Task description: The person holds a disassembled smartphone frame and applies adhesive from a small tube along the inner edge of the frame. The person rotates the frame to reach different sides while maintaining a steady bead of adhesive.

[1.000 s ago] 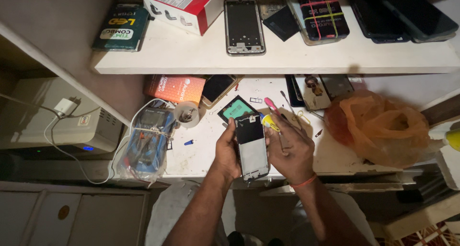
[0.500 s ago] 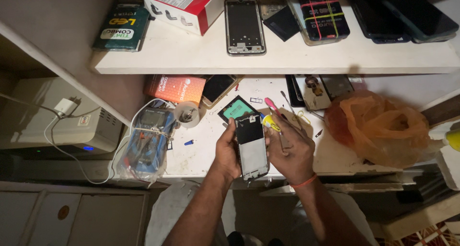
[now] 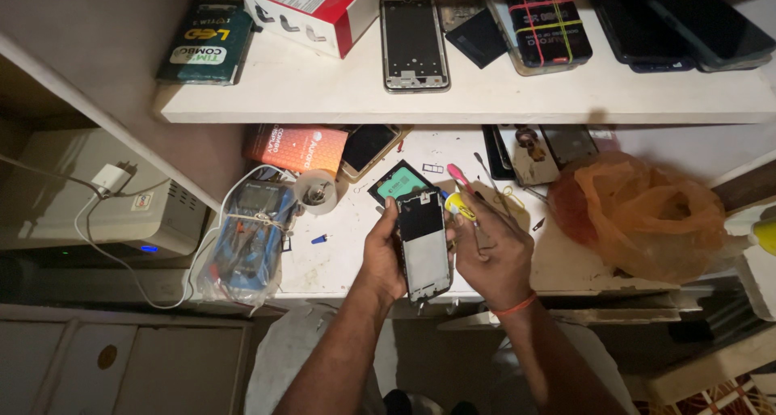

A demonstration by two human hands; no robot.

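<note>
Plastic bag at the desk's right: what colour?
Orange, translucent plastic bag, seen in the head view.

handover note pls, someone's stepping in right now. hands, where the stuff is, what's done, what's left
Left hand: grips the opened phone by its left edge, above the workbench.
Right hand: at the phone's right edge, holding a thin metal tool; yellow-handled tool just above the fingers.
Nearby: blue multimeter on the left, orange plastic bag on the right, bare phone frame on the upper shelf.
Done: phone is open, inside exposed.
Left: phone not closed up; which part is being worked cannot be told.
</note>
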